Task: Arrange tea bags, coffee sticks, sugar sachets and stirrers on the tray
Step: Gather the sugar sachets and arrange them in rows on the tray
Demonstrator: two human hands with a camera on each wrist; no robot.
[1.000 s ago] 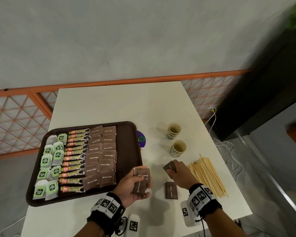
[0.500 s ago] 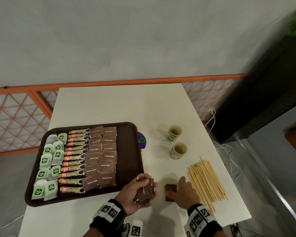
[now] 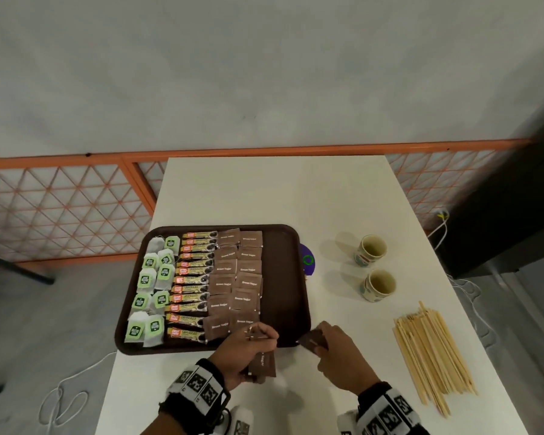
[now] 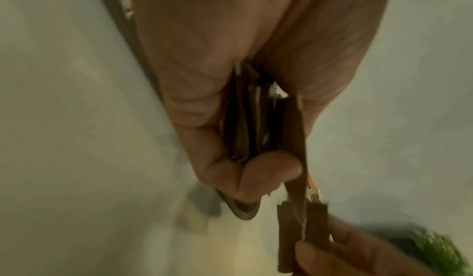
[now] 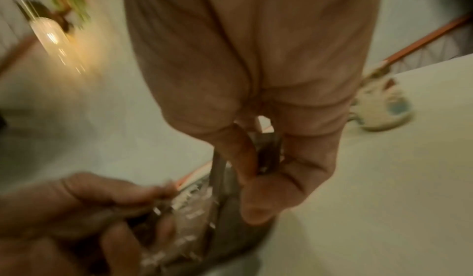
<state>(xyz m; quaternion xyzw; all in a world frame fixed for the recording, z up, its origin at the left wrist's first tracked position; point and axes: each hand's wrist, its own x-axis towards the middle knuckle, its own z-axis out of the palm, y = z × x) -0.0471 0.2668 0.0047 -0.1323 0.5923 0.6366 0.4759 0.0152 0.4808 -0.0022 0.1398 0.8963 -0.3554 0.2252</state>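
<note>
A dark brown tray (image 3: 285, 277) on the white table holds columns of green tea bags (image 3: 151, 293), coffee sticks (image 3: 191, 287) and brown sugar sachets (image 3: 237, 277). At the tray's near right corner my left hand (image 3: 248, 350) grips a stack of brown sugar sachets (image 3: 263, 364), seen edge-on in the left wrist view as sachets (image 4: 245, 122). My right hand (image 3: 336, 356) pinches one brown sachet (image 3: 313, 340) just right of that corner; the pinched sachet (image 5: 268, 155) is blurred. A pile of wooden stirrers (image 3: 431, 353) lies at the right.
Two paper cups (image 3: 369, 249) (image 3: 379, 285) stand right of the tray. A purple disc (image 3: 308, 260) peeks from under the tray's right rim. The tray's right strip is bare. An orange lattice railing (image 3: 60, 208) runs behind the table.
My right hand lifted the last loose sachet off the table and brought it left towards the tray corner. My left hand moved with its stack to the tray's near edge.
</note>
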